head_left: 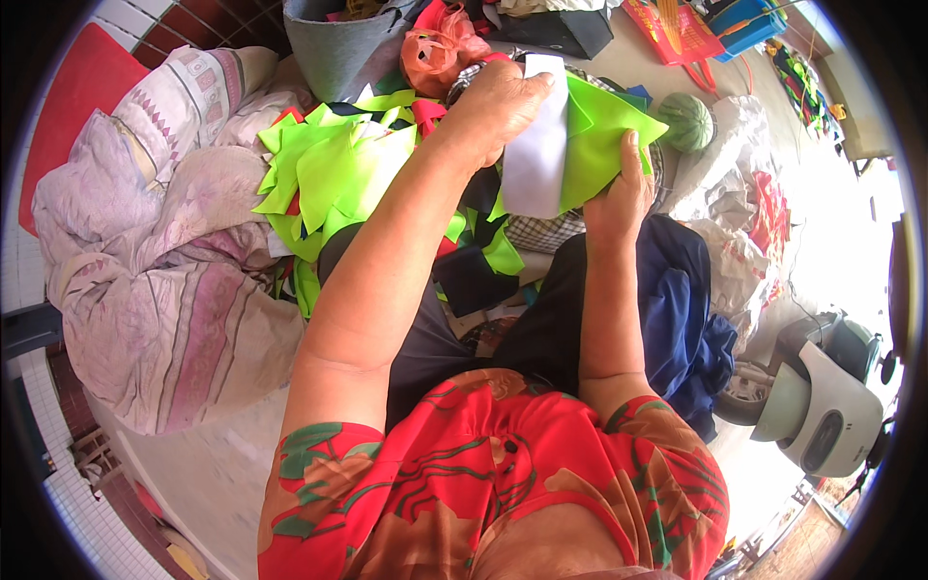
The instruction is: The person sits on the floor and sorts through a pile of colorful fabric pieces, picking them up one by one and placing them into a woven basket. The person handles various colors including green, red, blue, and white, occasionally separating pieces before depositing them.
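My left hand [503, 104] pinches a white strip of cloth [537, 159] near its top, thumb pressed on the strip. Behind and beside the strip spreads a neon-green cloth piece [599, 145] with pointed corners. Its right side is gripped by my right hand [623, 193], thumb up on the cloth. Both pieces are held above my lap, over a checked cloth [541, 234]. To the left lies a pile of neon-green cloth scraps [353, 172], with black and red bits among them. A black scrap [474, 280] rests between my knees.
A crumpled pale pink patterned cloth [184, 309] fills the left. Beyond the scraps stand a grey bucket [343, 53] and a red plastic bag [440, 50]. On the right are a striped green melon [686, 123], a white sack [725, 227], navy cloth [681, 300] and a grey-white machine [822, 411].
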### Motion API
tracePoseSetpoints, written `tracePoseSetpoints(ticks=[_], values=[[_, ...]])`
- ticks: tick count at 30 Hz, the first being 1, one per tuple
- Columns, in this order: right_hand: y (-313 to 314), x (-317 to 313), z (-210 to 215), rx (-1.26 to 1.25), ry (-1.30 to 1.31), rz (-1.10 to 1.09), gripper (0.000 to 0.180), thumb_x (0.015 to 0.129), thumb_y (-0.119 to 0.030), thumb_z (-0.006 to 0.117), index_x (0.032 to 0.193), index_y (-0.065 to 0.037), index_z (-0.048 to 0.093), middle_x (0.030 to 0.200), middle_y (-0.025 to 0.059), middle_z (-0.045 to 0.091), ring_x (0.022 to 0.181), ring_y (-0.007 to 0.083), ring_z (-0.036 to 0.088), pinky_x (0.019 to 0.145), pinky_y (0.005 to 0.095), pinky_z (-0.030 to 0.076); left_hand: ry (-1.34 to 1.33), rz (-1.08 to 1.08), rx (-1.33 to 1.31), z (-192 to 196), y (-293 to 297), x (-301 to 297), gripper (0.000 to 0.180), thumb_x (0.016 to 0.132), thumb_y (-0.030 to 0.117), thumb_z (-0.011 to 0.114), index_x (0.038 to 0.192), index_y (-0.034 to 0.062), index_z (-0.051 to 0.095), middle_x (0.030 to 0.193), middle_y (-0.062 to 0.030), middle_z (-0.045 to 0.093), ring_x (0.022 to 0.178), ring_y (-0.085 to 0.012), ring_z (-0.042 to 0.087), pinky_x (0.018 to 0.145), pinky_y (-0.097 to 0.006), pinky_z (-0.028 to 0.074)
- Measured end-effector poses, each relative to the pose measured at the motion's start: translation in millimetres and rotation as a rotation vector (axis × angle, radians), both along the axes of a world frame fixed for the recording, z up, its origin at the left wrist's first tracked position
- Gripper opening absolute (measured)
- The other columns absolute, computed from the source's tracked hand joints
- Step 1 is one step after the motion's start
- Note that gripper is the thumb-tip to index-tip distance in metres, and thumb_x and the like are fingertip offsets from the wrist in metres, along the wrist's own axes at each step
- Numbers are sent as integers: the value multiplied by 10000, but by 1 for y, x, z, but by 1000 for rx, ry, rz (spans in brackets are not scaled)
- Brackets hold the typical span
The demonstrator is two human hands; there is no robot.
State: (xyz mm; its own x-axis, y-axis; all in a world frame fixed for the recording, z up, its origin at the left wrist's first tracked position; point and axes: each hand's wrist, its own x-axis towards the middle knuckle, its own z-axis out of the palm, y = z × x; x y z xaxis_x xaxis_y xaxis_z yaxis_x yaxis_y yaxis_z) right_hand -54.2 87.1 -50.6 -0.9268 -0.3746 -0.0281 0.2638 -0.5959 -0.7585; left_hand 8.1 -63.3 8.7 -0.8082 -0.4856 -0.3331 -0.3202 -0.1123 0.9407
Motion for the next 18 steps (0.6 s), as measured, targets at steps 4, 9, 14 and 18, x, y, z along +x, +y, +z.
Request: tracePoseSetpoints(ticks=[4, 9, 14, 18], values=[[5, -15, -10, -79, -217, 59, 353, 956, -214, 441, 1208, 32, 463, 1171, 169, 546, 1044, 302, 568, 898, 436, 476, 157, 131, -171, -2, 0, 1, 383, 850, 276, 554, 839, -107, 542, 625, -73, 498, 541, -171, 452, 518, -366, 408], [13, -33, -22, -102, -292, 14, 366, 955, -226, 447, 1221, 24, 448, 1200, 170, 535, 1057, 313, 563, 905, 453, 472, 262, 173, -218, -7, -26, 1, 378, 855, 262, 546, 789, -109, 573, 651, -91, 558, 579, -175, 533, 535, -361, 431], [24, -46, -29, -138, -309, 31, 388, 958, -253, 435, 1234, 20, 436, 1218, 166, 527, 1080, 314, 550, 920, 468, 459, 265, 240, -84, -2, -46, 10, 308, 845, 278, 628, 975, -1, 620, 818, -35, 612, 696, -126, 555, 641, -296, 453], [27, -51, -33, -242, -370, 83, 405, 962, -278, 422, 1251, 6, 429, 1231, 152, 520, 1118, 313, 521, 953, 476, 427, 225, 246, -69, -15, -50, 6, 293, 845, 259, 627, 982, 0, 612, 842, -49, 621, 717, -130, 569, 655, -289, 458]])
